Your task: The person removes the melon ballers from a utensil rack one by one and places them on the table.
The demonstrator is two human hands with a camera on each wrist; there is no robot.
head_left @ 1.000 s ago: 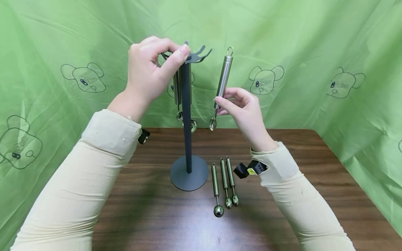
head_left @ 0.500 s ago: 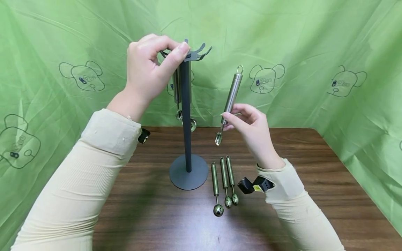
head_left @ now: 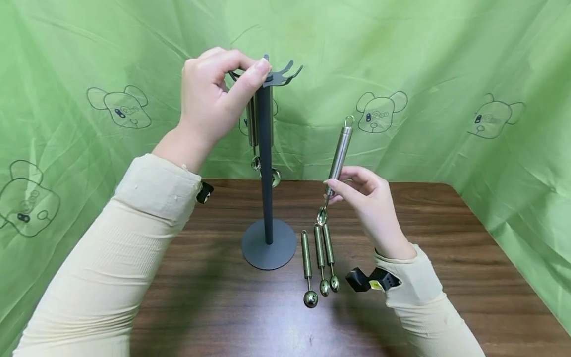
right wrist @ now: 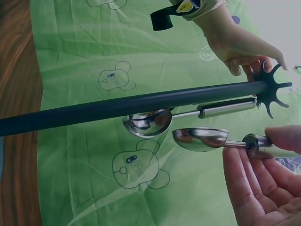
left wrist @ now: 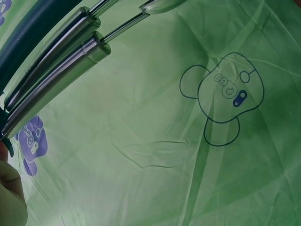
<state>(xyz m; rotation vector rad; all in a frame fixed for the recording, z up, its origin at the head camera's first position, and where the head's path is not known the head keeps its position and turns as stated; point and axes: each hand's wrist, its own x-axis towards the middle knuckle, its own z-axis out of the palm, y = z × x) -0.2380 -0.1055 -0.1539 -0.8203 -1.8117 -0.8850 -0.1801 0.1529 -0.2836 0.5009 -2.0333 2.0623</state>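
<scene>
My left hand grips the top of a dark grey hook stand, thumb over the hub of its hooked crown. Steel melon ballers hang from the crown's far side, partly hidden by the post and hand; two handles show in the left wrist view. To the right of the stand, my right hand pinches the lower handle of another melon baller. This one is held above the table, tilted, hanging loop up and scoop down. In the right wrist view its scoop sits by my fingertips.
Three melon ballers lie on the brown wooden table, scoops toward me, right of the stand's round base. A green curtain printed with bear faces encloses the back and sides.
My right hand has moved down and right, away from the crown, with the melon baller in it. My left hand keeps its grip on the stand.
</scene>
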